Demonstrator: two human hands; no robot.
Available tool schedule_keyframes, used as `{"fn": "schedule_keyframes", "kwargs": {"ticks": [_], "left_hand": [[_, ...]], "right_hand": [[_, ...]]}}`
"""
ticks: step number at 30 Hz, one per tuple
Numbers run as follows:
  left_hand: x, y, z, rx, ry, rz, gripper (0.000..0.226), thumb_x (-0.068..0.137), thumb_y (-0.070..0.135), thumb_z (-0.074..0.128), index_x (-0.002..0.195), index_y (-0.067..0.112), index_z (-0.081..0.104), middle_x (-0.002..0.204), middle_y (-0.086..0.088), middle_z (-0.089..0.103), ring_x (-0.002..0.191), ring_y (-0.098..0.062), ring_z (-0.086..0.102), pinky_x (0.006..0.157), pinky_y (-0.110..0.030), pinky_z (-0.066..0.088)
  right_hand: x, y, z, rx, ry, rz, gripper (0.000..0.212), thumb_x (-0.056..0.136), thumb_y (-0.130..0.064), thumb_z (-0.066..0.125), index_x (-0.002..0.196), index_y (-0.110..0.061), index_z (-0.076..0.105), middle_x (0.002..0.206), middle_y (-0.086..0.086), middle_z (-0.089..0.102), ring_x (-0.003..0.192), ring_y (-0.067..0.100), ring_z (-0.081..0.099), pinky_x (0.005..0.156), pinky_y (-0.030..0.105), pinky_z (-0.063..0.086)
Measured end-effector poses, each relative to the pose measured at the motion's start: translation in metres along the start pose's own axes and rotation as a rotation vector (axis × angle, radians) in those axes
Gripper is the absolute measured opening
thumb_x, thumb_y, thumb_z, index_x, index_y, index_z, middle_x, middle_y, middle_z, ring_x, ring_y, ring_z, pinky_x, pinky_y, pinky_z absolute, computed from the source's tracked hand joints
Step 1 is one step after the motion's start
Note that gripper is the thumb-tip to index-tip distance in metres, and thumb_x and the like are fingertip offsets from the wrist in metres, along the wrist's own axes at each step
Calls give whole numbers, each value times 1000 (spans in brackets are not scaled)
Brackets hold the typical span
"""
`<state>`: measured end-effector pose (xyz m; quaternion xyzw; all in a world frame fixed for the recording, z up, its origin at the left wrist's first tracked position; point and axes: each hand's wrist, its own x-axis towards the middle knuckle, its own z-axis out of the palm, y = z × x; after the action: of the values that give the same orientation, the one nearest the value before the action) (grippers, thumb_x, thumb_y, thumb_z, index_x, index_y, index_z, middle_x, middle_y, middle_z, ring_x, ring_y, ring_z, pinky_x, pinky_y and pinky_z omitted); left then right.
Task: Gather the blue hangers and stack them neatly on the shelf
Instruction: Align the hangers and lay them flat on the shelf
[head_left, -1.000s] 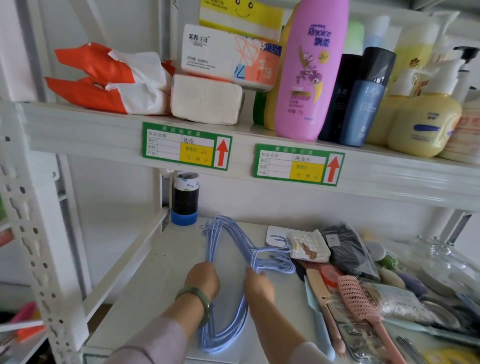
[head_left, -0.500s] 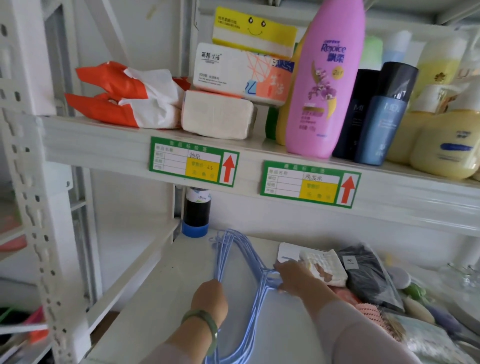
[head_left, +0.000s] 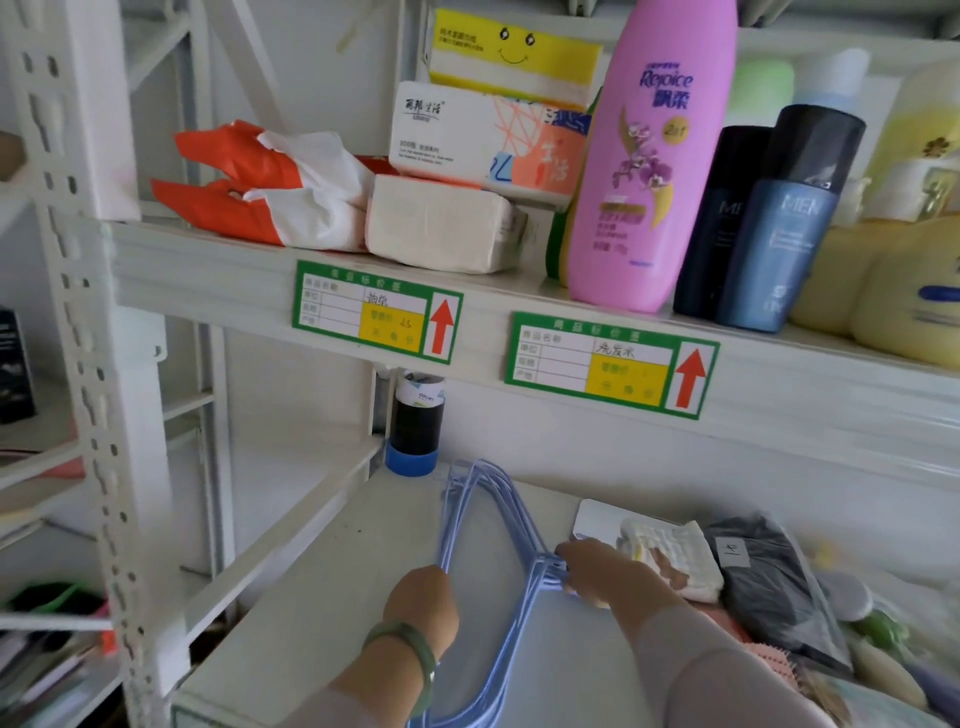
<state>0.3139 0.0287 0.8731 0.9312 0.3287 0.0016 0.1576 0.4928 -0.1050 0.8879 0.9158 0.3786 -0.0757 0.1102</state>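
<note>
Left hand (head_left: 423, 597) and right hand (head_left: 597, 569) both pinch the blue hangers (head_left: 498, 519) lying on the shelf (head_left: 322, 597); pink "Rejoice" bottle (head_left: 644, 166), "MEN" bottle (head_left: 779, 234) above.

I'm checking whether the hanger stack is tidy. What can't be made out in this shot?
Head view only:
- Blue hangers: lower ends cut off by the bottom edge.
- Hanger hooks: covered by the right hand.
- Left hand: fingers hidden behind its back.
- Hanger count: wires overlap, blurred.

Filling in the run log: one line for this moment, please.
left hand: on hangers | right hand: at hooks | hangers: stacked on shelf
</note>
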Motion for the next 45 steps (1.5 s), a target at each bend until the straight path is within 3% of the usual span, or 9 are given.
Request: {"fn": "schedule_keyframes", "kwargs": {"ticks": [11, 15, 18, 20, 24, 26, 30, 37, 45], "left_hand": [[2, 2, 1, -18, -16, -28, 40, 99, 10, 32, 136, 2, 43, 144, -12, 45, 134, -24, 43, 110, -27, 33], [1, 1, -1, -143, -52, -69, 42, 99, 8, 29, 139, -3, 41, 148, -16, 39, 137, -29, 37, 112, -30, 28], [4, -1, 5, -191, 24, -132, 36, 95, 14, 40, 124, 2, 58, 127, -14, 61, 118, -27, 58, 81, -25, 42], [6, -2, 5, -221, 21, -145, 33, 93, 16, 43, 118, 3, 61, 120, -13, 65, 111, -27, 62, 72, -24, 39], [5, -1, 0, -122, -14, -96, 36, 97, 17, 38, 127, 3, 54, 133, -12, 56, 124, -24, 53, 94, -26, 42], [6, -1, -3, -93, -28, -76, 37, 98, 22, 37, 128, 5, 51, 137, -10, 54, 127, -23, 50, 103, -26, 39], [11, -2, -3, -113, -54, -67, 44, 94, 35, 43, 126, 5, 52, 134, -11, 55, 125, -25, 52, 102, -28, 41], [33, 1, -21, -231, -91, -113, 58, 91, 47, 43, 128, 3, 52, 130, -12, 59, 119, -26, 56, 97, -29, 45], [69, 13, -19, -305, -131, -132, 45, 91, 31, 52, 125, 1, 54, 130, -13, 59, 119, -27, 57, 95, -28, 45]], "right_hand": [[13, 6, 15, -23, 9, -16, 25, 94, -19, 47, 114, -7, 58, 118, 13, 63, 115, 28, 57, 96, 30, 43], [12, 5, 19, 13, -4, 53, 11, 93, -17, 49, 93, -20, 59, 71, 5, 48, 107, 23, 59, 61, 15, 37], [14, 6, 21, 39, -2, 54, 25, 94, -18, 49, 114, -7, 59, 113, 13, 64, 118, 28, 56, 92, 27, 46], [9, 3, 18, 84, 9, 73, 30, 93, -19, 51, 120, -6, 57, 126, 11, 61, 120, 29, 55, 98, 32, 44], [2, 3, 21, 141, 58, 83, 28, 91, -21, 49, 117, -13, 57, 111, 12, 61, 115, 26, 57, 86, 26, 43], [6, 8, 28, 155, 104, 55, 31, 90, -26, 48, 119, -19, 56, 119, 5, 61, 118, 22, 55, 96, 28, 43], [-4, 5, 20, 149, 168, 100, 48, 83, -36, 50, 130, -33, 43, 133, 4, 54, 129, 28, 42, 110, 40, 32], [-22, -12, 2, 146, 245, 92, 57, 86, -26, 47, 141, -25, 31, 145, 3, 40, 137, 26, 25, 111, 44, 21], [-33, -28, 14, 214, 252, 79, 64, 89, -7, 42, 146, -24, 21, 155, 1, 21, 145, 20, 15, 120, 39, 11]]}}
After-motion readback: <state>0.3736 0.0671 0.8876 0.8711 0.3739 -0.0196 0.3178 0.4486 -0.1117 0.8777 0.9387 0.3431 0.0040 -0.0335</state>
